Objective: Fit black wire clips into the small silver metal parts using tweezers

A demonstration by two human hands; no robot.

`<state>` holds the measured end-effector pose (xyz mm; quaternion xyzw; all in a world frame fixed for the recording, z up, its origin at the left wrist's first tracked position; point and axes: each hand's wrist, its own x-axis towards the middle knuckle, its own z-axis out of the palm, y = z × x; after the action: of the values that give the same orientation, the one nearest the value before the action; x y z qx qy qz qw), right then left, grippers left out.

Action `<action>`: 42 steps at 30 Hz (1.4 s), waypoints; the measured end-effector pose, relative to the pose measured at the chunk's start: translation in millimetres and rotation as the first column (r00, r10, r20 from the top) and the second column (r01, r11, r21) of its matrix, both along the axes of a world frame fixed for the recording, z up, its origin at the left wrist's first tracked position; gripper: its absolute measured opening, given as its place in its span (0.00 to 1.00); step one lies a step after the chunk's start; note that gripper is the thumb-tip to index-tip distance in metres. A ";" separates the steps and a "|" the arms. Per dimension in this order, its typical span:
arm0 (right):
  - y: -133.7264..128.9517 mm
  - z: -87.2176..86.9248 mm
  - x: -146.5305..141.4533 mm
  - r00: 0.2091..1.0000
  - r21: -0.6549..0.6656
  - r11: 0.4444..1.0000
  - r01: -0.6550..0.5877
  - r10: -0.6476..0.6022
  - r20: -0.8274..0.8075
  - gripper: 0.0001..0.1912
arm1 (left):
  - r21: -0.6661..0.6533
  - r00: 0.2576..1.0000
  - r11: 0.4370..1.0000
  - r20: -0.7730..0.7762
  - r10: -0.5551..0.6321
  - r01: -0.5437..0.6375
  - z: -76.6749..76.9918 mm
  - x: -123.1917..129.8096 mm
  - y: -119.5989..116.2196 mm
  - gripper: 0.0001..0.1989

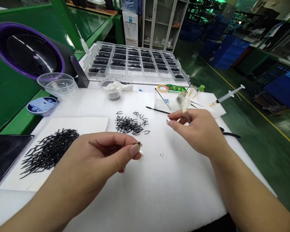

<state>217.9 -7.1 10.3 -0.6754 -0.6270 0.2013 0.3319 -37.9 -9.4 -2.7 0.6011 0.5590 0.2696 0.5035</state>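
Across the white foam pad [159, 196], a clear compartmented tray [135, 61] of black parts sits beyond its far edge, and a loose heap of black wire clips [129, 125] lies mid-pad. Near the heap, the left hand [99, 161] closes its fingertips firmly on a small black piece [138, 143]; the right hand [195, 132], nearly closed, pinches a tiny glinting piece [168, 120].

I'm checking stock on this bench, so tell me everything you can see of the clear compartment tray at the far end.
The clear plastic compartment tray is a wide, shallow rectangular box divided into rows of small cells. Most cells hold loose black pieces, too small to identify. It lies flat at the far end of the white-covered bench.
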 end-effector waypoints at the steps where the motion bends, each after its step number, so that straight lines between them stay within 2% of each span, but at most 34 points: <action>1: 4.2 -2.1 2.8 0.988 -0.054 0.999 -0.007 0.015 0.151 0.07 | 0.004 1.000 1.000 0.009 0.008 -0.008 0.1 -0.2 -0.1 0.13; 2: 7.7 -4.7 4.0 0.970 -0.099 0.995 -0.010 0.033 0.239 0.06 | 0.012 1.000 1.000 0.015 0.016 -0.016 1.0 0.1 -0.3 0.13; 4: 12.6 -10.0 2.9 0.951 -0.151 0.988 -0.019 0.064 0.301 0.05 | 0.049 1.000 0.998 -0.011 0.029 -0.028 5.7 2.1 -1.1 0.12; 7: 15.3 -14.7 -0.7 0.945 -0.194 0.981 -0.025 0.086 0.316 0.04 | 0.227 0.977 0.970 -0.170 0.130 -0.090 20.1 4.1 -0.8 0.10; 9: 15.2 -15.3 -0.8 0.944 -0.213 0.977 -0.024 0.092 0.316 0.04 | 0.380 0.914 0.908 -0.280 0.294 -0.175 32.7 -0.1 2.0 0.10; 11: 14.4 -15.1 0.9 0.946 -0.226 0.974 -0.032 0.103 0.308 0.05 | 0.450 0.824 0.857 -0.364 0.435 -0.253 45.0 -12.6 5.7 0.14; 12: 14.0 -15.0 2.0 0.946 -0.228 0.973 -0.042 0.112 0.303 0.05 | 0.460 0.794 0.850 -0.400 0.457 -0.257 50.1 -22.0 6.8 0.16; 13: 13.6 -14.9 3.1 0.947 -0.229 0.972 -0.055 0.123 0.297 0.06 | 0.440 0.764 0.873 -0.483 0.428 -0.211 54.0 -33.2 6.9 0.18; 14: 13.3 -14.7 4.0 0.947 -0.226 0.972 -0.068 0.134 0.292 0.06 | 0.397 0.701 0.904 -0.601 0.385 -0.156 56.3 -45.2 5.6 0.20; 15: 12.9 -14.3 4.7 0.947 -0.219 0.972 -0.080 0.143 0.288 0.06 | 0.382 0.657 0.913 -0.654 0.375 -0.141 56.9 -57.1 2.8 0.20; 18: 11.4 -11.5 4.7 0.949 -0.176 0.979 -0.102 0.149 0.277 0.10 | 0.349 0.570 0.933 -0.750 0.335 -0.089 48.9 -85.2 -11.9 0.14; 20: 10.2 -9.2 3.3 0.955 -0.145 0.983 -0.112 0.146 0.259 0.12 | 0.332 0.530 0.941 -0.789 0.312 -0.060 39.1 -93.1 -22.9 0.11; 24: 9.5 -8.2 0.3 0.964 -0.134 0.980 -0.149 0.174 0.201 0.13 | 0.324 0.470 0.946 -0.831 0.297 -0.025 23.2 -88.7 -35.4 0.12; 29: 14.6 -13.7 2.9 0.973 -0.126 0.977 -0.171 0.187 0.132 0.16 | 0.349 0.404 0.937 -0.852 0.332 -0.033 15.0 -76.6 -34.7 0.14; 34: 16.5 -15.1 6.3 0.981 -0.099 0.981 -0.169 0.177 0.076 0.17 | 0.411 0.390 0.912 -0.841 0.375 0.008 20.9 -71.8 -39.4 0.13; 39: 7.4 -12.6 -1.1 0.959 -0.084 0.956 -0.283 0.284 0.008 0.15 | 0.480 0.464 0.869 -0.801 0.378 0.120 37.3 -60.7 -50.3 0.16; 41: 3.9 -10.6 -4.0 0.954 -0.065 0.952 -0.300 0.300 -0.018 0.15 | 0.482 0.520 0.853 -0.791 0.323 0.202 42.9 -48.0 -49.7 0.17; 42: 2.9 -9.4 -4.6 0.955 -0.055 0.953 -0.297 0.295 -0.029 0.15 | 0.458 0.555 0.848 -0.793 0.253 0.268 45.3 -39.5 -47.6 0.18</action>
<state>213.3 -4.3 0.9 -0.5813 -0.7115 0.2740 0.2842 -77.4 -57.0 42.6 0.7720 0.6285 0.0941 -0.0070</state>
